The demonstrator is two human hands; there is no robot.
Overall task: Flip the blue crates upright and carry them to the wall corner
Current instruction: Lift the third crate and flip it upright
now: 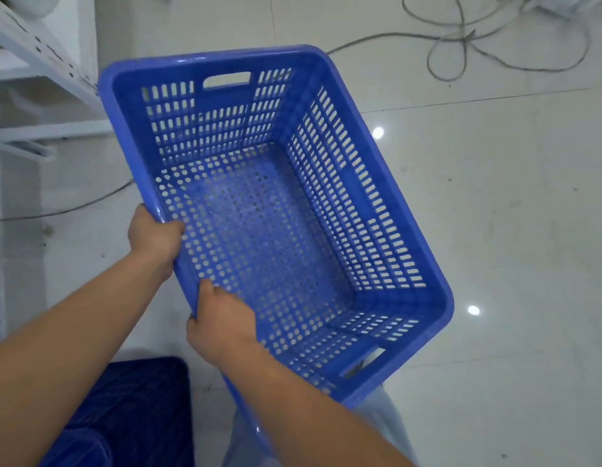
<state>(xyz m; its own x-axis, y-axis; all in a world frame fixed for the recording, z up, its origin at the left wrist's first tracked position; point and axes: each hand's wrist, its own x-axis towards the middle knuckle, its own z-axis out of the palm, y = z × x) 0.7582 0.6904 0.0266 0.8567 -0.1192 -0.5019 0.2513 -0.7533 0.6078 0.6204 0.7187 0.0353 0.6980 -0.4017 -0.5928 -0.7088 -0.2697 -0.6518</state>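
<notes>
While I hold it off the white tiled floor, the blue perforated crate fills the middle of the frame, its open side tilted toward me. My left hand and right hand are both closed around its near long rim. Another dark blue crate sits at the lower left, a grey cable at the upper right.

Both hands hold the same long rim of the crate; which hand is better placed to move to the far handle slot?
Probably the left hand: its grip sits farther up the blue crate rim than the right hand, nearer the far handle slot.
</notes>
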